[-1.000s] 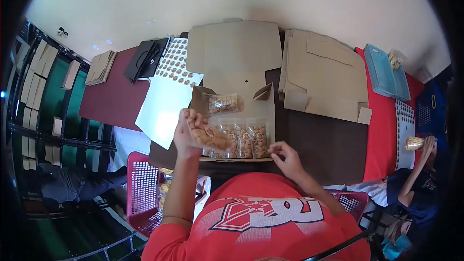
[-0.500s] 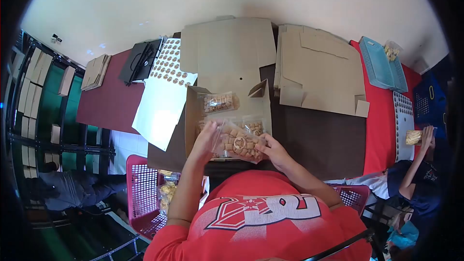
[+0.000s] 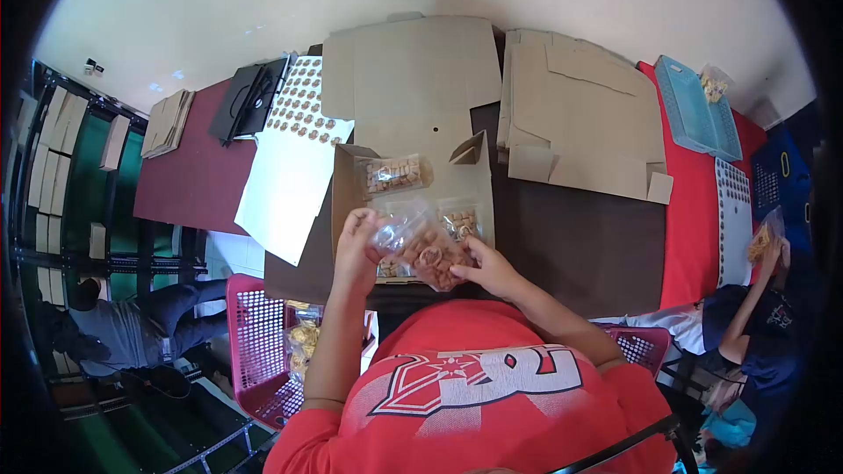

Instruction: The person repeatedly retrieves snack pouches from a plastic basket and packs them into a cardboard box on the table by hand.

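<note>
A clear plastic bag of small brown snack pieces (image 3: 430,256) with a round label hangs tilted between my hands, over the open cardboard box (image 3: 342,202). My left hand (image 3: 356,244) pinches its upper left end, which is clear film. The lower right end is gripped by my right hand (image 3: 488,270), thumb on top. Inside the box another snack bag (image 3: 392,174) lies at the back, and a further bag (image 3: 458,218) lies at the right. More bags underneath are partly hidden by the held one.
Flattened cardboard boxes (image 3: 588,114) are stacked to the right. On the left are a sheet of round stickers (image 3: 307,105) and a black case (image 3: 250,101). A pink basket (image 3: 248,342) holds packets beside me. At the far right a co-worker's hand (image 3: 771,259) holds a packet.
The held bag has tilted, its left end rising and its right end dipping. My left hand has shifted slightly left and up. The co-worker's packet at right has been raised.
</note>
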The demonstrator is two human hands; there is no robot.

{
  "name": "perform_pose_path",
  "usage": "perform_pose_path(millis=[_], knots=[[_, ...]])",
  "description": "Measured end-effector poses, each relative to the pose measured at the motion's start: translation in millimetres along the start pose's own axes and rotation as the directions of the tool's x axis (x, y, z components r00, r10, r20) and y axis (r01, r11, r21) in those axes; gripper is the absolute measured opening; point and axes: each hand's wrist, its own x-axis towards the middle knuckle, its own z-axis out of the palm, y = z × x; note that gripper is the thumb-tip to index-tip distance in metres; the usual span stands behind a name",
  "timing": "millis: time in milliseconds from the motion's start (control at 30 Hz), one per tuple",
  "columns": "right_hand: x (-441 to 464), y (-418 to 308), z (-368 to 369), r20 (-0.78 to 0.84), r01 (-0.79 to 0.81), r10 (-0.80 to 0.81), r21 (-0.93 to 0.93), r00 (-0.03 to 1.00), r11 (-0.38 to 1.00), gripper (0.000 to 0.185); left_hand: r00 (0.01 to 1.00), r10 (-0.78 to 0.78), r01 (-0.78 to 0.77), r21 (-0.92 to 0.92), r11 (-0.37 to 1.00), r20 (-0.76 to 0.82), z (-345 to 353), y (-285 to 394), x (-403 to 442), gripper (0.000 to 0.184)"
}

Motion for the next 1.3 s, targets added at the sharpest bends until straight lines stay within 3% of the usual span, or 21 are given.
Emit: perform_pose_path(millis=[33,100,167,233,267,333,433,467,500,567,600,700,967,1033,1100,1300], knots=[[-1,-3,0,-0.002,-0.002,0.002,-0.001,1.0,1.0,0.03,1.0,-0.003,0.003,-0.002,1.0,0.001,4,-3,0,0.023],[-4,-17,-1,-0.011,-0.069,0.077,0.336,0.997,0.939,0.026,0.97,0.242,-0.242,-0.016,0.97,0.017,19,-16,-2,0.034],[-6,-18,1,0.012,-0.089,0.091,0.361,0.996,0.928,0.027,0.97,0.245,-0.236,0.244,0.941,-0.005,27,-35,-9,0.044],[-7,-18,12,-0.201,0.204,-0.156,0.245,0.967,0.948,0.029,0.951,0.308,-0.276,0.41,0.87,-0.014,44,-51,-18,0.047],[-7,-20,12,-0.204,0.205,-0.156,0.246,0.966,0.947,0.029,0.952,0.307,-0.275,0.41,0.869,-0.011,42,-57,-18,0.047],[-10,-24,12,-0.16,0.109,-0.138,-0.175,0.977,0.978,0.035,0.942,0.334,-0.274,0.517,0.811,-0.026,43,-67,-15,0.041],[-7,-13,13,-0.131,0.165,-0.178,-0.104,0.975,0.981,0.041,0.932,0.361,-0.291,0.517,0.805,-0.037,61,-61,-18,0.031],[-4,-5,11,-0.13,0.093,-0.093,-0.009,0.987,0.996,0.043,0.921,0.389,-0.28,0.665,0.692,-0.017,60,-61,-18,0.025],[-1,-6,12,-0.132,0.096,-0.096,-0.007,0.987,0.995,0.043,0.921,0.389,-0.281,0.667,0.69,-0.014,61,-64,-16,0.025],[8,-9,18,-0.368,0.304,-0.261,0.065,0.892,0.95,0.05,0.894,0.444,-0.389,0.589,0.709,0.056,66,-79,-12,0.023],[7,-15,20,-0.415,0.281,-0.232,0.061,0.88,0.958,0.054,0.87,0.483,-0.414,0.676,0.61,0.097,65,-83,-11,0.021],[8,-25,18,-0.4,0.272,-0.231,0.049,0.887,0.961,0.048,0.843,0.526,-0.473,0.615,0.631,0.109,70,-90,-5,0.022],[14,-12,24,-0.419,0.28,-0.162,0.237,0.893,0.93,0.038,0.818,0.554,-0.466,0.741,0.484,0.153,67,-87,-6,0.018],[13,-11,24,-0.426,0.291,-0.143,0.305,0.893,0.907,0.038,0.842,0.529,-0.462,0.653,0.6,0.111,61,-95,-2,0.017],[10,-9,20,-0.365,0.172,-0.026,0.374,0.931,0.912,0.039,0.85,0.516,-0.453,0.648,0.612,0.107,57,-99,-2,0.017],[12,-14,22,-0.42,0.186,-0.038,0.316,0.907,0.93,0.033,0.866,0.485,-0.434,0.661,0.612,0.12,53,-98,1,0.018]])
